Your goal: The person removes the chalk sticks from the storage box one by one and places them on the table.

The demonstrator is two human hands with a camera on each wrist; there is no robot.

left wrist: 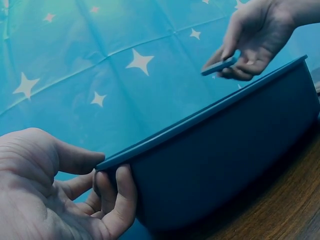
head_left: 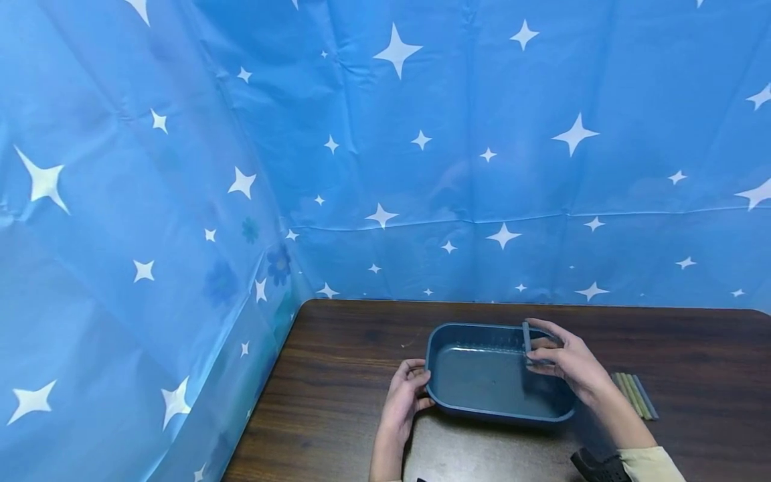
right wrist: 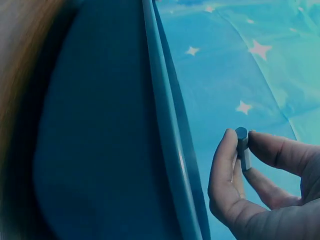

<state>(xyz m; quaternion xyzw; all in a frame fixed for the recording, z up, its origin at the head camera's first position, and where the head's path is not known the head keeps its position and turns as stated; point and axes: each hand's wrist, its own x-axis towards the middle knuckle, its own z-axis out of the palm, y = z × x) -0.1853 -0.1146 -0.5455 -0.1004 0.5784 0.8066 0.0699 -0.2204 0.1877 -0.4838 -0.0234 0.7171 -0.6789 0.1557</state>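
Observation:
A blue rectangular basin (head_left: 494,412) with rounded corners stands upright on the table. My left hand (head_left: 402,400) holds its left end; in the left wrist view the thumb lies at the rim and curled fingers (left wrist: 125,200) press the outer wall. Over the basin's right part, my right hand (head_left: 569,361) pinches a short blue-grey stick (head_left: 527,340) between thumb and fingers. The right wrist view shows the stick's six-sided end (right wrist: 242,132), held above the rim. Inside, the visible basin floor is bare.
To the right of the basin, several thin green and blue-grey sticks (head_left: 635,396) lie side by side on the dark wood table (head_left: 337,375). A blue curtain with white stars (head_left: 421,167) hangs behind the table and along its left side.

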